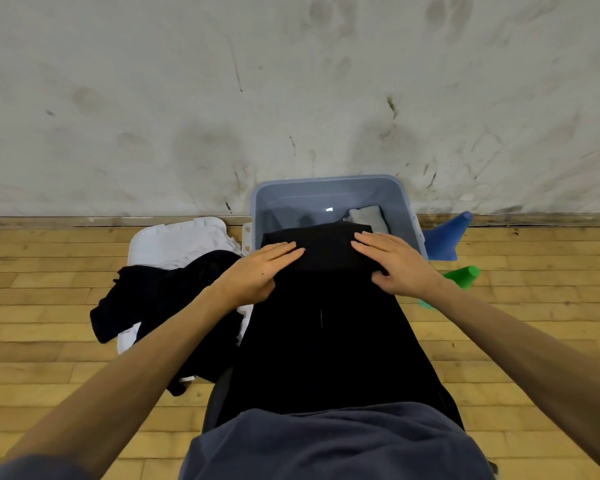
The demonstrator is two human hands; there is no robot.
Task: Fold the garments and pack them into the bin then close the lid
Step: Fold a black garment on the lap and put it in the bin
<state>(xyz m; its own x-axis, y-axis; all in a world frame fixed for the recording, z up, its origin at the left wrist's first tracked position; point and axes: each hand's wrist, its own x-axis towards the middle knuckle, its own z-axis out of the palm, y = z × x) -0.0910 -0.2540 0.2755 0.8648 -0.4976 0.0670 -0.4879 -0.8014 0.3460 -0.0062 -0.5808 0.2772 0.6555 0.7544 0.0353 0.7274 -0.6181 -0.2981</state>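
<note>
A black garment (pixel 326 251) lies folded across my lap, its far end over the near rim of the grey-blue bin (pixel 329 188). My left hand (pixel 262 268) and my right hand (pixel 394 263) press flat on it, fingers straight, one at each side. Inside the bin a folded grey garment (pixel 366 216) lies at the back right. To the left, the white lid (pixel 174 244) lies on the floor with a dark garment (pixel 160 299) and some white cloth heaped on it.
A blue cone (pixel 445 235) and a green cone (pixel 461 277) lie on the wooden floor right of the bin. A scuffed white wall stands right behind the bin. Bare floor extends to both sides.
</note>
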